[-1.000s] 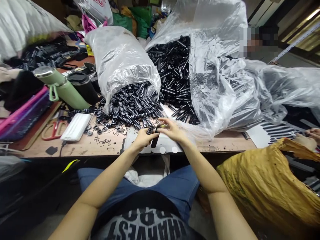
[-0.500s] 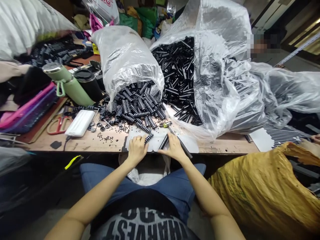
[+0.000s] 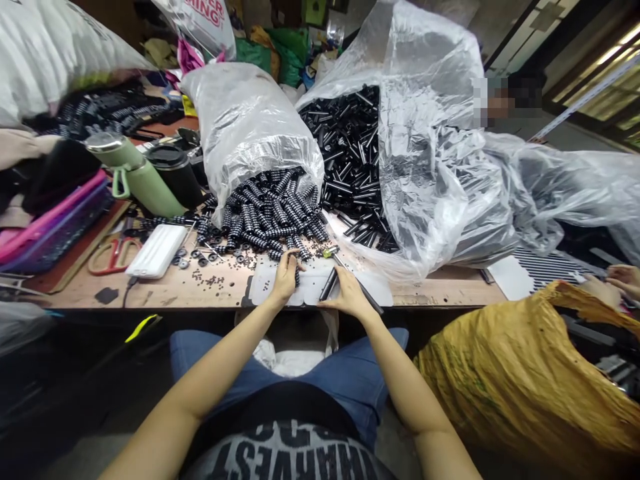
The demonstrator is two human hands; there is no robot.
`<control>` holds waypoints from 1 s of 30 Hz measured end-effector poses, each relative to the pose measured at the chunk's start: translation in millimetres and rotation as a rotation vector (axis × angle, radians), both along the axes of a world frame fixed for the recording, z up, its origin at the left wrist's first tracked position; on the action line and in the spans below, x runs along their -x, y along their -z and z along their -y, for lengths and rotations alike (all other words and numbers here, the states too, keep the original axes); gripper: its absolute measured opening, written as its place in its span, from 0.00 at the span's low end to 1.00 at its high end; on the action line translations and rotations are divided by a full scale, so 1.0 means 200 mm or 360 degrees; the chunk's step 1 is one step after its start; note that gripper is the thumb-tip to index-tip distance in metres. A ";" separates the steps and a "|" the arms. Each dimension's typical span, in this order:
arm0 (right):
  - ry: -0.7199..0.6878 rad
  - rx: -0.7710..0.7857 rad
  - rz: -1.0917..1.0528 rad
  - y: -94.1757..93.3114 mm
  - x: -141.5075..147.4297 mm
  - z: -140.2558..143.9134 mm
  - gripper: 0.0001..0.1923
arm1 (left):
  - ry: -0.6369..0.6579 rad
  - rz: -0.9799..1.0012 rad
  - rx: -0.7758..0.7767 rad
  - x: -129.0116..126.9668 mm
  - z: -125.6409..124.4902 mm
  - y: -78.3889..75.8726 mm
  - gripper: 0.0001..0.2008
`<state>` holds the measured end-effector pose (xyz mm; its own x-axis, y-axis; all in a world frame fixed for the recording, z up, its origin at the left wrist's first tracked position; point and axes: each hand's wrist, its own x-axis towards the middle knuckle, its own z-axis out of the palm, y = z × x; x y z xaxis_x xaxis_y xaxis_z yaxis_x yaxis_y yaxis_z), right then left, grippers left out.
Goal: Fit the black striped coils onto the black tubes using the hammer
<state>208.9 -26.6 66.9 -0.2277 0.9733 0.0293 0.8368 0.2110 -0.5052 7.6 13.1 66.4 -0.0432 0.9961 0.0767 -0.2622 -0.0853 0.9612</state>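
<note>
Head view: right hand (image 3: 347,293) at the table edge, thumb and forefinger at opposite ends of a black tube (image 3: 328,285); firmness of hold cannot be told. Left hand (image 3: 283,281) beside it, fingers curled on a ribbed black piece (image 3: 298,277), partly hidden, above a white sheet (image 3: 310,273). Beyond: heaped ribbed pieces (image 3: 270,210) at one plastic bag's mouth (image 3: 250,113); farther right, loose black tubes (image 3: 355,147).

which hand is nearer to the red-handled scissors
Left. The left hand is well to the right of the scissors; the right hand is farther off that way, at a black tube.
</note>
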 end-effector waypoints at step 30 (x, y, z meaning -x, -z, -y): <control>-0.0165 -0.0262 -0.0621 -0.15 0.29 0.07 0.55 | 0.0479 -0.0156 0.0650 -0.08 0.12 -0.21 0.20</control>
<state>151.3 -40.7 97.5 -0.2651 0.9210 0.2853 0.5598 0.3879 -0.7322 23.2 -10.4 108.7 0.2378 0.9128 -0.3319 -0.1242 0.3675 0.9217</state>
